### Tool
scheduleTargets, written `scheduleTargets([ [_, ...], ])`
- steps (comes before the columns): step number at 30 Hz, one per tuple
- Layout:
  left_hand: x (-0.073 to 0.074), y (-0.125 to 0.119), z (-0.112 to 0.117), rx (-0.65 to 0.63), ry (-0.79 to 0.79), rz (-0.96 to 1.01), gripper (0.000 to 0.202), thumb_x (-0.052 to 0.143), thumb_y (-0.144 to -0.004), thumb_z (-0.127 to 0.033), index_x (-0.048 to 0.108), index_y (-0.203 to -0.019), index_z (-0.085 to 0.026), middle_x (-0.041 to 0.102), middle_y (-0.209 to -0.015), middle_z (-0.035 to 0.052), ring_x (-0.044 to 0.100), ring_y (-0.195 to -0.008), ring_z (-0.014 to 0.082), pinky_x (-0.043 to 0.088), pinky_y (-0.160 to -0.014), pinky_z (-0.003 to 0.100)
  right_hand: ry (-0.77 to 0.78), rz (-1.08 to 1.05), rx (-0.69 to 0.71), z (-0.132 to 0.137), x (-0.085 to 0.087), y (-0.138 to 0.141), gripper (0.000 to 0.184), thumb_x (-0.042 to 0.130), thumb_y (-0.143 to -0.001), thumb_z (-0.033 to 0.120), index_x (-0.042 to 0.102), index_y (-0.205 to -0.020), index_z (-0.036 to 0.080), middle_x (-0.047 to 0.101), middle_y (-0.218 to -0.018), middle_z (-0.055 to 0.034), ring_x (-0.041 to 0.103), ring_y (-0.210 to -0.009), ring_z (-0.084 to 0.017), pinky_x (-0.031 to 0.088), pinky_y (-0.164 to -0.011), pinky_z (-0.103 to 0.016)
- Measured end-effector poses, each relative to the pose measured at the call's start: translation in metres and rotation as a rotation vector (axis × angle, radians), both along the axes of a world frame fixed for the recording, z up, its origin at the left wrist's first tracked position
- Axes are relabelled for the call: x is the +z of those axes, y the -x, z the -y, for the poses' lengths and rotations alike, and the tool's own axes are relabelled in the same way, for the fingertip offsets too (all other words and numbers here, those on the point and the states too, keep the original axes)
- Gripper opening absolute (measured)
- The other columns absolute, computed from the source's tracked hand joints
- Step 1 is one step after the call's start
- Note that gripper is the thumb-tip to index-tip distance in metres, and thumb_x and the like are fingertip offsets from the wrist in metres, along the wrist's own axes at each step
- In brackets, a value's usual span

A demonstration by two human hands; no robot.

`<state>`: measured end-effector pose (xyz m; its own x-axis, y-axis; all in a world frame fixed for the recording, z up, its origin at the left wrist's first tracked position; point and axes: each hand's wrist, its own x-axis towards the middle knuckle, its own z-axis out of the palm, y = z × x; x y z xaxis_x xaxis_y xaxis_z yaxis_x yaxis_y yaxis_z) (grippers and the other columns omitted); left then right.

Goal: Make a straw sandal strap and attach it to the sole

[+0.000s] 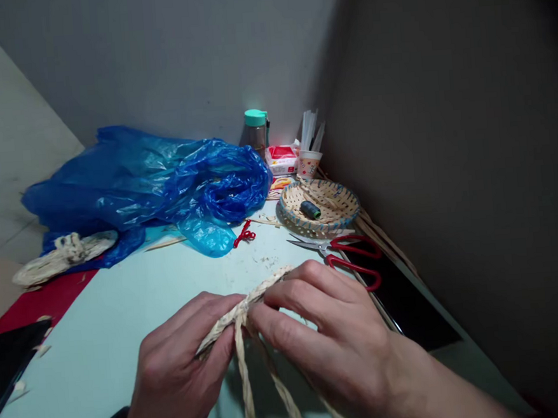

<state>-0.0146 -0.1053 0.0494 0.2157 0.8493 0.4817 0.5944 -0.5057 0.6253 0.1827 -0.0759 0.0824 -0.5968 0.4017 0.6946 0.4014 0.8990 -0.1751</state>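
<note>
A pale braided straw piece (256,294) slants upward to the right between my hands, above the light table. My left hand (182,362) pinches its lower left part between thumb and fingers. Farther along, my right hand (330,333) has its fingers bent over the upper right part, with thumb and forefinger close to the middle. Several twisted straw cords (245,377) hang down from the braid toward the bottom of the view. My right fingers hide where some of them join it. Just beyond my right hand lie red-handled scissors (327,250), blades apart.
A shallow woven basket (350,207) holds a dark thread spool (310,209). Behind stand a paper cup (309,163) with clear strips, a red-and-white packet (282,161) and a teal-lidded bottle (256,134). A blue plastic bag (153,179) fills the back left. A black flat panel (410,308) lies right.
</note>
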Motion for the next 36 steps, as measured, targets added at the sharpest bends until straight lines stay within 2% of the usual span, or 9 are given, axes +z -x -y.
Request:
scheduleTargets([
  [5, -0.004, 0.003, -0.001, -0.01, -0.047, -0.112, 0.023, 0.055, -0.092, -0.013, 0.062, -0.108, -0.028, 0.072, -0.096, -0.0034, 0.067, -0.08, 0.0073, 0.051, -0.072, 0.015, 0.007, -0.007, 0.039, -0.002, -0.002, 0.0, 0.028, 0.048, -0.094, 0.006, 0.067, -0.074, 0.009, 0.066, -0.075, -0.0085, 0.049, -0.069, -0.018, 0.04, -0.062, -0.033],
  [9, -0.004, 0.004, -0.001, -0.032, -0.07, -0.124, 0.025, 0.054, -0.091, -0.012, 0.061, -0.11, -0.028, 0.071, -0.094, -0.0037, 0.067, -0.081, 0.0075, 0.051, -0.073, 0.015, 0.03, 0.023, 0.043, -0.002, -0.001, -0.001, 0.029, 0.047, -0.095, 0.007, 0.067, -0.073, 0.009, 0.066, -0.074, -0.0085, 0.047, -0.068, -0.018, 0.037, -0.061, -0.034],
  [16, -0.005, 0.005, -0.003, -0.037, -0.067, -0.146, 0.022, 0.053, -0.093, -0.014, 0.061, -0.109, -0.026, 0.071, -0.094, -0.0039, 0.068, -0.085, 0.0077, 0.051, -0.075, 0.014, 0.011, 0.057, -0.006, 0.001, 0.001, 0.0, 0.031, 0.045, -0.095, 0.007, 0.073, -0.082, 0.009, 0.065, -0.072, -0.0061, 0.045, -0.066, -0.018, 0.03, -0.059, -0.035],
  [23, -0.005, -0.001, 0.0, 0.001, 0.016, -0.1, 0.017, 0.051, -0.095, -0.021, 0.064, -0.105, -0.026, 0.07, -0.089, -0.0044, 0.066, -0.077, 0.0081, 0.05, -0.069, 0.016, -0.023, 0.047, -0.006, 0.001, 0.001, 0.001, 0.034, 0.044, -0.092, 0.005, 0.066, -0.068, 0.012, 0.066, -0.071, -0.0056, 0.05, -0.066, -0.017, 0.033, -0.059, -0.035],
  [27, -0.001, -0.005, 0.002, -0.017, 0.04, -0.059, 0.015, 0.051, -0.093, -0.019, 0.064, -0.093, -0.026, 0.068, -0.079, -0.0065, 0.064, -0.068, 0.0076, 0.048, -0.067, 0.017, -0.011, 0.006, 0.032, 0.002, 0.0, -0.003, 0.036, 0.039, -0.095, 0.007, 0.069, -0.076, 0.011, 0.068, -0.076, -0.0079, 0.055, -0.071, -0.019, 0.04, -0.063, -0.036],
  [32, 0.003, -0.007, 0.003, 0.016, -0.039, -0.073, 0.019, 0.05, -0.091, -0.018, 0.057, -0.074, -0.024, 0.059, -0.064, -0.0057, 0.055, -0.059, 0.0109, 0.044, -0.06, 0.022, -0.038, -0.001, -0.038, -0.002, -0.001, -0.004, 0.024, 0.046, -0.098, 0.01, 0.068, -0.107, 0.007, 0.072, -0.1, -0.0099, 0.058, -0.091, -0.021, 0.044, -0.081, -0.039],
  [34, 0.002, -0.007, 0.003, 0.035, -0.063, -0.122, 0.022, 0.049, -0.092, -0.019, 0.056, -0.071, -0.024, 0.055, -0.061, -0.0047, 0.052, -0.059, 0.0124, 0.042, -0.059, 0.024, -0.015, 0.057, -0.016, -0.005, -0.002, -0.003, 0.026, 0.043, -0.099, 0.008, 0.068, -0.108, 0.006, 0.073, -0.102, -0.01, 0.058, -0.091, -0.021, 0.043, -0.084, -0.041],
  [36, 0.003, -0.005, 0.002, 0.022, -0.078, -0.166, 0.023, 0.048, -0.092, -0.018, 0.056, -0.071, -0.024, 0.054, -0.062, -0.0043, 0.051, -0.06, 0.0125, 0.042, -0.059, 0.024, 0.016, 0.113, 0.031, -0.008, -0.002, -0.002, 0.031, 0.039, -0.1, 0.008, 0.069, -0.104, 0.006, 0.073, -0.094, -0.0101, 0.057, -0.086, -0.021, 0.043, -0.08, -0.041],
])
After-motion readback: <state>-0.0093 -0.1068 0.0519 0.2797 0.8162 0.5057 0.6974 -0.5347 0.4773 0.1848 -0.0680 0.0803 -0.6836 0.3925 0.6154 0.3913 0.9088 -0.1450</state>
